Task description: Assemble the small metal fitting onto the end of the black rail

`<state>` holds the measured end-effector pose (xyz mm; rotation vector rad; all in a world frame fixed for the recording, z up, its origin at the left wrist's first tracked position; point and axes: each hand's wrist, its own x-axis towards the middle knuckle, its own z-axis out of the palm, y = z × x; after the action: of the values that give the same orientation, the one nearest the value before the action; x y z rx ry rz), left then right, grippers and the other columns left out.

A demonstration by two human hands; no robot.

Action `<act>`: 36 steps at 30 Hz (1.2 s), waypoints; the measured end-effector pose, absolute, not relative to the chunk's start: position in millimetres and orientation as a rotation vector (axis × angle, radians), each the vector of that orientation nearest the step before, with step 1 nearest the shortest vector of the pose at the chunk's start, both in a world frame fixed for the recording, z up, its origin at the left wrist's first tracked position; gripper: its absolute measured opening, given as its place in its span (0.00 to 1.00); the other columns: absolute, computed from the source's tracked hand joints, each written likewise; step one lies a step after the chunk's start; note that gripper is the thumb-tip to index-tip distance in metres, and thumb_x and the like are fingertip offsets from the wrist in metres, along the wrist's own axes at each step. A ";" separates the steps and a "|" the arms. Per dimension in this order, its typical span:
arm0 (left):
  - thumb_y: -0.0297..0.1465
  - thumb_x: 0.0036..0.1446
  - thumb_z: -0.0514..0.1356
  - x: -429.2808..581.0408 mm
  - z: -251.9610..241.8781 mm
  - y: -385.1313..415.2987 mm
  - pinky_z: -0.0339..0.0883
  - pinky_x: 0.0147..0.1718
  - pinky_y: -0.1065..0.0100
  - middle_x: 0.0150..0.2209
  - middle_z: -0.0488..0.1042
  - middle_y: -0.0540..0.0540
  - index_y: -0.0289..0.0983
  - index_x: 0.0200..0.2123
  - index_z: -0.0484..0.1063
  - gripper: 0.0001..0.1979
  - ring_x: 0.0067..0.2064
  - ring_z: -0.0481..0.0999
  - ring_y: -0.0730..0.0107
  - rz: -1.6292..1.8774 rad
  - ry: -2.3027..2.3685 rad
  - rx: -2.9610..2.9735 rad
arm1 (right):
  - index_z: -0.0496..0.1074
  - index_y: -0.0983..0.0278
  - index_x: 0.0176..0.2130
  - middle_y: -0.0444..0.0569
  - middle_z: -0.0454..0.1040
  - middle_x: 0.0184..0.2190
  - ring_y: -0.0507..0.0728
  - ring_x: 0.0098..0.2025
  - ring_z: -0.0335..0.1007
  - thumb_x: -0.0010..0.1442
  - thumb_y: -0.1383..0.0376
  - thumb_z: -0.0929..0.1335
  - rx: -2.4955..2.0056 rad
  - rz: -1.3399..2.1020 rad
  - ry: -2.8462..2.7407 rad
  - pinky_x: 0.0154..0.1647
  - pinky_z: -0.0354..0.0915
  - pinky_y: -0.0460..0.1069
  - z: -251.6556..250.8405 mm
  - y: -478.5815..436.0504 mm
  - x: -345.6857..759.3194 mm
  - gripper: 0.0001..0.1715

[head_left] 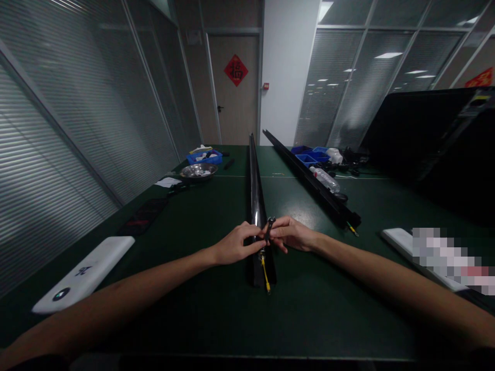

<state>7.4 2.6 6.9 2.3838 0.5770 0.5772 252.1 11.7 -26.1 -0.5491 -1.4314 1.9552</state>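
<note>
A long black channel-shaped rail [254, 190] lies lengthwise on the green table, with a yellow wire [266, 275] sticking out of its near end. Over that near end, my left hand [237, 243] and my right hand [292, 234] meet. Between their fingertips stands a small dark piece with a rounded, shiny top, much like a small wrench [269, 226]. Both hands are closed on it in a pinch. The piece's lower part is hidden by my fingers. A small metal fitting [262, 254] shows just below my left fingers, by the wire.
A second black rail [309, 180] lies to the right, with a yellow-green wire [352, 229]. White blocks [87, 273] flank both sides. Further back are a metal bowl [199, 171], blue bins [309, 157] and a plastic bottle [327, 179]. A large black panel [429, 134] stands right.
</note>
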 end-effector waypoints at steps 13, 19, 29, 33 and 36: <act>0.38 0.71 0.59 6.9 5.7 3.8 0.59 0.48 0.62 0.43 0.80 0.46 0.37 0.45 0.77 0.11 0.43 0.75 0.62 0.591 0.578 2.391 | 0.82 0.71 0.41 0.45 0.77 0.27 0.47 0.21 0.72 0.60 0.63 0.79 -0.550 1.964 -1.421 0.19 0.72 0.40 -22.6 9.8 250.5 0.13; 0.37 0.71 0.60 8.0 2.1 5.7 0.59 0.48 0.63 0.41 0.80 0.47 0.37 0.43 0.77 0.10 0.42 0.76 0.63 0.612 0.569 2.417 | 0.82 0.70 0.41 0.46 0.78 0.31 0.46 0.22 0.71 0.60 0.63 0.78 -0.513 1.954 -1.432 0.19 0.72 0.40 -22.3 9.1 249.4 0.12; 0.39 0.70 0.61 7.5 3.5 4.2 0.60 0.49 0.62 0.44 0.81 0.46 0.37 0.43 0.77 0.11 0.44 0.76 0.62 0.616 0.598 2.398 | 0.82 0.70 0.39 0.46 0.76 0.29 0.46 0.22 0.70 0.59 0.61 0.79 -0.526 1.974 -1.423 0.19 0.71 0.40 -17.7 6.9 248.7 0.14; 0.39 0.69 0.62 7.3 1.7 5.5 0.61 0.48 0.62 0.44 0.81 0.46 0.37 0.44 0.77 0.11 0.44 0.76 0.62 0.620 0.619 2.395 | 0.81 0.70 0.37 0.46 0.77 0.30 0.47 0.22 0.70 0.58 0.61 0.80 -0.516 1.975 -1.397 0.18 0.71 0.40 -19.6 7.4 248.6 0.14; 0.38 0.69 0.62 6.6 1.8 5.3 0.61 0.49 0.62 0.44 0.81 0.47 0.37 0.44 0.77 0.09 0.44 0.76 0.62 0.637 0.622 2.388 | 0.81 0.70 0.37 0.45 0.76 0.30 0.47 0.22 0.71 0.57 0.62 0.80 -0.516 1.978 -1.378 0.17 0.71 0.41 -20.6 7.6 248.7 0.14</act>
<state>6.6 5.3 1.8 2.3879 0.6216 0.6373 248.7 7.6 -20.6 -0.5159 -1.3781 1.9779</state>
